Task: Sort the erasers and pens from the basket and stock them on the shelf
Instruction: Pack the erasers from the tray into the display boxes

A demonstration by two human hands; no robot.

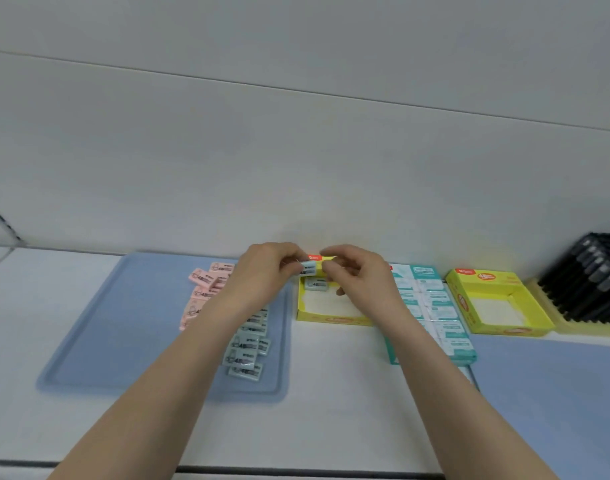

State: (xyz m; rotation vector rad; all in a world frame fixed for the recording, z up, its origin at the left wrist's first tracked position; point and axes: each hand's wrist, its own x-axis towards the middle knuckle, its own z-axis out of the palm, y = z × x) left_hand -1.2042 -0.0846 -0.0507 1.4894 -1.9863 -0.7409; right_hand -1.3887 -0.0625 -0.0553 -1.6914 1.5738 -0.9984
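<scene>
My left hand and my right hand meet above the back of a yellow display box on the white shelf. Between their fingertips they pinch a light blue eraser. Another blue eraser lies inside that box at its back left corner. On the blue tray to the left lie several pink erasers and several blue erasers, partly hidden by my left forearm.
A teal box packed with white erasers stands right of my hands. Further right is a second yellow box, then a rack of black pens. A blue mat covers the shelf at the lower right.
</scene>
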